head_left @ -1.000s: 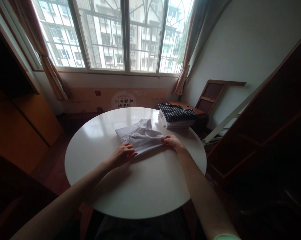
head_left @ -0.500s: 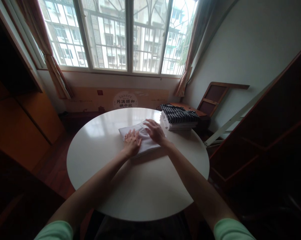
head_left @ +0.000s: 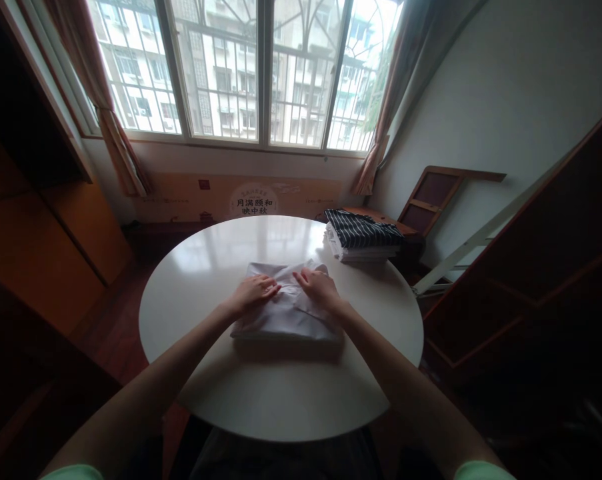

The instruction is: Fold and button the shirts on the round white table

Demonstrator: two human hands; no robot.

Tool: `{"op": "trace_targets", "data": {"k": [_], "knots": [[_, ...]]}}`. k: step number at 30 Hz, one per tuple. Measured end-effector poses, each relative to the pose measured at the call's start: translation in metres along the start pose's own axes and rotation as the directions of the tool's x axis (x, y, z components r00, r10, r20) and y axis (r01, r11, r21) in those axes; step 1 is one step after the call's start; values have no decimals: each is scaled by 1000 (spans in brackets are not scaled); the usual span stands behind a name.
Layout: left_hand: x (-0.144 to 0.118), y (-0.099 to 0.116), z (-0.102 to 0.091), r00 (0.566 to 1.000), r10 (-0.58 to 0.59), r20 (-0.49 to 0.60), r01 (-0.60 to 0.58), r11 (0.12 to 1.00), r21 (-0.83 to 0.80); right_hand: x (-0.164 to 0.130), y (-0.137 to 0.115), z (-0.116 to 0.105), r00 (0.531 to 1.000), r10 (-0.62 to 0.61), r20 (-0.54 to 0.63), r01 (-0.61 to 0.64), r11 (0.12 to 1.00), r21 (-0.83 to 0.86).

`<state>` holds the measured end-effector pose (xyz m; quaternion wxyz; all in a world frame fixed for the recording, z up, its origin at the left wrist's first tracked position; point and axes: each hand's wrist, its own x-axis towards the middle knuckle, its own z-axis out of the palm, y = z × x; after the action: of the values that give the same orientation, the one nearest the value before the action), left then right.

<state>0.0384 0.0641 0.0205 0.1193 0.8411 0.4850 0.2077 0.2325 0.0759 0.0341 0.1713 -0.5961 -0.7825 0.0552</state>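
Note:
A folded white shirt (head_left: 287, 321) lies on the white round table (head_left: 191, 303), its near edge roughly square to me. My left hand (head_left: 255, 293) rests on the left part of its upper side, fingers close together and bent onto the cloth. From the right, my right hand (head_left: 319, 287) has its fingers curled on the cloth near the middle. Both hands appear to pinch the fabric, which is creased between them. The fingertips are partly hidden.
At the table's back right stands a stack of folded white clothes (head_left: 348, 251) with a black striped garment (head_left: 363, 228) on top. Behind the table are a printed panel (head_left: 301, 193) and a barred window (head_left: 221, 80). A wooden chair (head_left: 425, 197) stands right.
The white shirt has turned and come nearer to me. My hands, spread flat on it before, have drawn in with bent fingers. The stack has stayed put.

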Motion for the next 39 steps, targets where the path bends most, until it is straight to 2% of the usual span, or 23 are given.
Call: {"op": "trace_targets", "data": {"k": [3,5,6,8,10,12,13,15,17,18,20,23,28,32,36,37,39], "knots": [[0,6,-5,993,-120,-1,120,993,17,2,6,-4,977,207,-48,-207,978,9],[7,9,-3,982,-188,-34,189,980,63,9,13,-5,943,334,-9,-334,943,3],[11,9,-2,974,-214,-71,220,972,82,13,17,-6,926,377,8,-377,926,-1],[23,4,2,946,-242,-215,267,959,98,22,24,-8,913,407,-23,-407,914,6],[33,-8,5,874,-259,-410,315,946,74,30,31,-9,911,395,-119,-393,918,43],[41,-26,9,786,-329,-523,385,923,-2,39,35,-7,903,391,-178,-378,920,101],[43,-35,11,767,-393,-507,426,903,-56,44,36,-5,898,401,-183,-382,915,130],[46,-51,15,776,-504,-380,484,861,-155,53,37,0,892,428,-145,-401,898,180],[46,-61,18,788,-550,-276,508,835,-212,62,35,5,896,440,-70,-418,885,207],[45,-64,19,788,-559,-259,512,828,-229,67,34,8,897,441,-35,-424,880,212],[43,-66,20,778,-567,-271,514,822,-245,73,33,13,899,437,-12,-424,880,215],[40,-66,20,768,-574,-284,520,818,-244,79,38,21,899,434,-50,-406,871,276],[38,-65,18,780,-566,-267,528,824,-206,75,50,37,880,474,-35,-411,796,446],[39,-65,19,794,-559,-241,536,829,-156,72,49,42,880,470,-69,-401,813,422],[38,-68,22,786,-559,-264,527,829,-186,72,46,39,875,472,-111,-406,839,363],[37,-68,22,784,-559,-271,520,829,-204,72,48,37,877,471,-95,-402,828,391],[36,-69,21,782,-560,-272,506,827,-245,69,56,32,899,436,23,-380,756,534]]}}
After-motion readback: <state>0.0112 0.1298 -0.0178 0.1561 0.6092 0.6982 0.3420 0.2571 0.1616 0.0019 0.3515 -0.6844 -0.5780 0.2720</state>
